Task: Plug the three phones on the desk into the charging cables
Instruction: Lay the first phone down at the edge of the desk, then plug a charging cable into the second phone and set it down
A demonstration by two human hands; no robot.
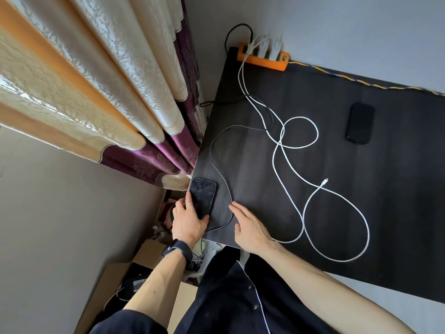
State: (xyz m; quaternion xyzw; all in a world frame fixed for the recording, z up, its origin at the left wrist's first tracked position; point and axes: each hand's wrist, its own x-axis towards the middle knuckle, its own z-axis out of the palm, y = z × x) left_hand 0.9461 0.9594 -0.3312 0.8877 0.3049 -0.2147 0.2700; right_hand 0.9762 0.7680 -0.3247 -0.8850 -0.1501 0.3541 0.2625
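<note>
First phone in hand at the lower-left corner, none of the loose ends plugged in that I can see.

My left hand [189,222] has its grip closed around the near end of a phone [201,198] lying screen-up at the lower-left corner of the dark surface [361,213]. My right hand [250,227] lies spread and flat just beside it, fingers next to the grey braided cable [218,150], whose plug end I cannot see. Toward the right, the white cable [289,165] loops with its connector [325,181] lying free. A second phone [360,122] sits untouched at upper right, well apart. The third phone is out of view. Cables run to the orange power strip [263,60] at the top.
</note>
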